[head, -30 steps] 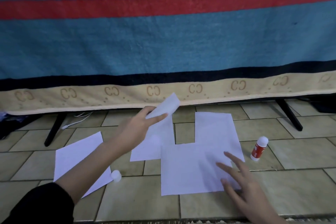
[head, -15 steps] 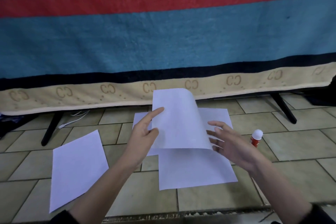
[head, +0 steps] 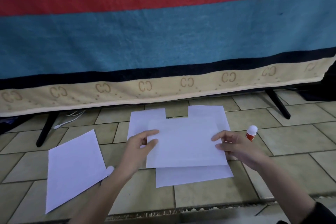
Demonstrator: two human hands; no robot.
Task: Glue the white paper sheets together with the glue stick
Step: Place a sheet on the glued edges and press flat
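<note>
A: Top sheet [head: 185, 143] held at both short edges. Left hand [head: 140, 149] pinches its left edge, thumb on top, index stretched out just above it. Right hand [head: 234, 143] pinches the right edge the same way, remaining fingers curled below.

B: Why both sides?

A: Likely to square it over the joined sheets [head: 194, 176] under it before pressing down. One edge of those pokes out just below the fingertips, two more corners beyond them, so the overlap is not yet true.

B: Glue stick?

A: Glue stick [head: 251, 133] stands upright on the floor tiles [head: 300, 140], just beyond and outside the right fingers, not touching the paper. No cap on it, white tip showing. What looks like the cap [head: 109, 169] lies by the left wrist, touching the spare sheet [head: 72, 167].

B: Anything in the way?

A: Spare sheet sits outside the left forearm, clear of the stack. A striped blanket [head: 163, 42] hangs well beyond the fingers, dark stand legs [head: 46, 129] under it. The stick is the risk: a sideways slide of the right hand could tip it.
</note>
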